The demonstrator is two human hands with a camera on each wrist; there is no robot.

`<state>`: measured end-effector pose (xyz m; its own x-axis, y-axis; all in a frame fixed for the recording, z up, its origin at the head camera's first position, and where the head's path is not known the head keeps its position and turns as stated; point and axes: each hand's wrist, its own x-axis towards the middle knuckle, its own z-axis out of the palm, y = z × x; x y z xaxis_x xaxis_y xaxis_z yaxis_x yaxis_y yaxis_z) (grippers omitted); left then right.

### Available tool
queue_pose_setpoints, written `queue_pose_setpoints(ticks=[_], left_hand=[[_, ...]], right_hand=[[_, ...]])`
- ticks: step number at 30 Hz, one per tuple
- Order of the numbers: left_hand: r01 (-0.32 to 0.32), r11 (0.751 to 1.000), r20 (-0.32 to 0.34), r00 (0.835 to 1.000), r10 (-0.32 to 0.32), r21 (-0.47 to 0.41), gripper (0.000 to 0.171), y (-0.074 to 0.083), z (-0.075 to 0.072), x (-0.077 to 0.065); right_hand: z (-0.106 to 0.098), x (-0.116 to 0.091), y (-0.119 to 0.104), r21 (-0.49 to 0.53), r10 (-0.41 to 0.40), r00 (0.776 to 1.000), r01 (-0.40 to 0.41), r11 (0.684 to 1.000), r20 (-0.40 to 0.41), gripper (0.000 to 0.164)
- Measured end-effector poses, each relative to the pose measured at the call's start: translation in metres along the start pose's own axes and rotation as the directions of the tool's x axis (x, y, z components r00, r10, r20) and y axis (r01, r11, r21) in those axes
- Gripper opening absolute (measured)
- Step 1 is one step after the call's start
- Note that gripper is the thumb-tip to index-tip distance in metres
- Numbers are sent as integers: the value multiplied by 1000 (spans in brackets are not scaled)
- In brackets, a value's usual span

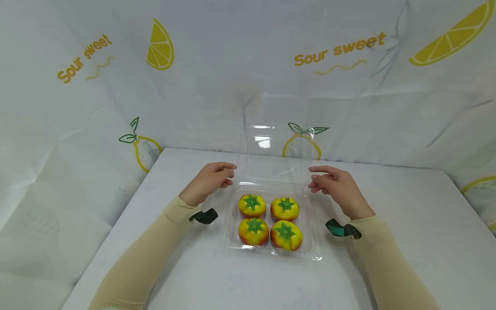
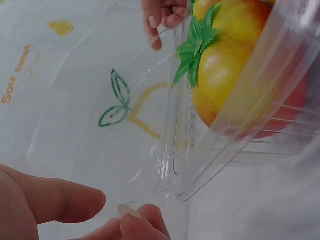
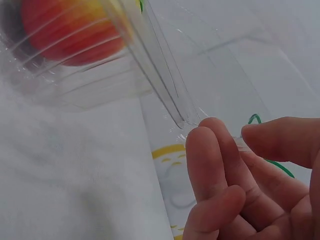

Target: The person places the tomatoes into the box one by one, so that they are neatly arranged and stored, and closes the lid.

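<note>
A clear plastic clamshell box (image 1: 231, 232) sits on the table, its base holding several yellow-and-red persimmons, probably artificial, with green star-shaped tops, such as the front-right persimmon (image 1: 292, 238). Its transparent lid (image 1: 271, 165) is raised at the far side. By the lid's left edge is my left hand (image 1: 209, 181), fingers bent loosely; the left wrist view shows a small gap between its fingertips. My right hand (image 1: 337, 187) is at the lid's right edge, forefinger extended and the other fingers loosely bent. Whether either hand touches the lid is hard to tell through the clear plastic.
The white tabletop (image 1: 193, 275) extends on both sides of the box. Behind it hangs a white backdrop (image 1: 217, 86) printed with lemons and lettering. Dark straps, one on the left wrist (image 1: 205, 216) and one on the right (image 1: 341, 230), sit over beige sleeves.
</note>
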<state>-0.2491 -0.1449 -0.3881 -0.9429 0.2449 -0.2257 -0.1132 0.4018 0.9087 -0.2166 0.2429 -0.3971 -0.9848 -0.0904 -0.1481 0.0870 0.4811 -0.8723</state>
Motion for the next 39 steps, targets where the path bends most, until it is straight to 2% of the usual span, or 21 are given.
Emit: queue_pose_setpoints(ticks=[4, 10, 13, 20, 26, 35, 39], left_hand=[[3, 1000, -5, 1000, -3, -9, 47, 2, 1, -1], [-12, 994, 24, 1000, 15, -109, 57, 6, 2, -1], [-16, 991, 29, 999, 20, -130, 63, 7, 0, -1], [-29, 994, 30, 999, 32, -103, 75, 8, -3, -3], [-40, 993, 15, 999, 42, -114, 76, 9, -2, -7], [-41, 994, 41, 998, 46, -102, 76, 10, -3, -8], [-23, 996, 59, 998, 29, -90, 78, 9, -3, -10]], right_hand=[[-1, -2, 0, 8, 1, 1000, -1, 1000, 11, 56], [-1, -3, 0, -12, -28, 1000, 28, 1000, 7, 55], [0, -3, -1, -13, -55, 998, 55, 998, 8, 55], [-1, -4, -5, -40, -64, 998, 64, 997, 11, 60], [-3, -4, -6, 7, -69, 998, 69, 998, 1, 69], [-5, -5, -6, 2, -119, 993, 119, 993, 19, 75], [-4, -6, -5, 7, -114, 993, 114, 993, 39, 78]])
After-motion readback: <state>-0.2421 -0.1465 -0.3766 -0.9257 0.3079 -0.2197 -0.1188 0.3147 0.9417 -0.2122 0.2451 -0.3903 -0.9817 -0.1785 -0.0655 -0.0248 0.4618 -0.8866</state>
